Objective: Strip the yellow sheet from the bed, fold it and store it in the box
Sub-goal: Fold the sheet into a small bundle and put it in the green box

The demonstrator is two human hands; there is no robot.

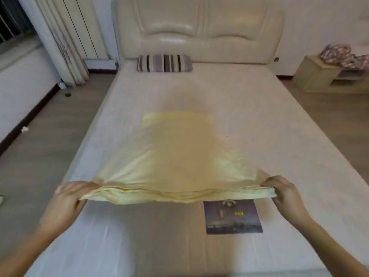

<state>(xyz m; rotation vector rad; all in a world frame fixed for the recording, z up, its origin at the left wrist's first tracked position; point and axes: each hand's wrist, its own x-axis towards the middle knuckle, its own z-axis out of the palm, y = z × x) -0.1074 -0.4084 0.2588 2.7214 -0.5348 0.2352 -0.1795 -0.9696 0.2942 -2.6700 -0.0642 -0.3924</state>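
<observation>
reaching out over the bare mattress [259, 120], the left hand [68, 198] at 8 o'clock and right hand [283, 193] at 4 o'clock each curl fingers around a near corner of the folded yellow sheet [175, 154], which stretches between them, lifted, running toward 12.

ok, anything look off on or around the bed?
Nothing spilled or damaged. A dark printed rectangle lies on the bare mattress, partly under the lifted near edge of the yellow sheet; card or label, cannot tell. A white scrap lies on the floor to the left.
</observation>
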